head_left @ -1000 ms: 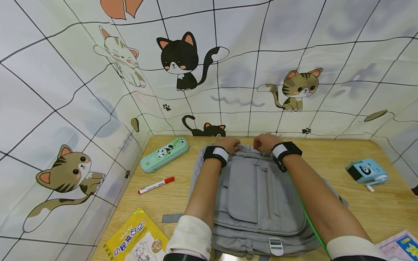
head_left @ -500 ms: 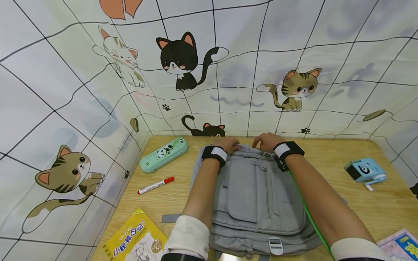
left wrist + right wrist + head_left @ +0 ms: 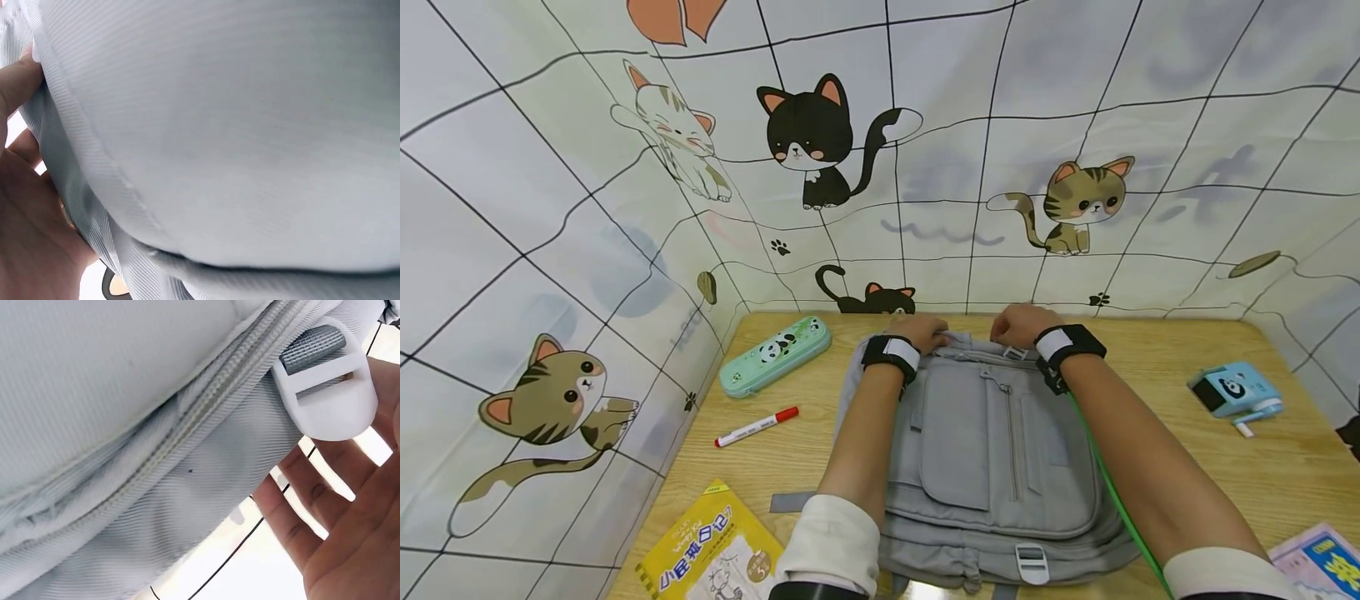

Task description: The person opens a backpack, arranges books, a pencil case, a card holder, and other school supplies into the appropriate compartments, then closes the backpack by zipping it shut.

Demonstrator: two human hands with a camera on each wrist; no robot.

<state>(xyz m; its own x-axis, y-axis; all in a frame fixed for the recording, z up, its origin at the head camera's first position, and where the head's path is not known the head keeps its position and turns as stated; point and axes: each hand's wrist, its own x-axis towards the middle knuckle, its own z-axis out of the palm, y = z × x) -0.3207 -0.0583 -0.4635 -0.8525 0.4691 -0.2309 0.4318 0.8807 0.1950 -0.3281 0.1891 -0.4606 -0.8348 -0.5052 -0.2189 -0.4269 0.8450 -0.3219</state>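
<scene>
Left fingers [image 3: 26,147], right fingers [image 3: 287,520] at far end of gray backpack [image 3: 955,442]

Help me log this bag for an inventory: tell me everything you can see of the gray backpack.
The gray backpack, seemingly woven fabric, lies on the wood-grained table, its pocketed side up. That side shows a rounded panel and a slim lengthwise zipper; a pale buckle sits at the near end. The left hand grips the far edge; the right hand has fingers behind it by a white buckle, its hold unclear.
</scene>
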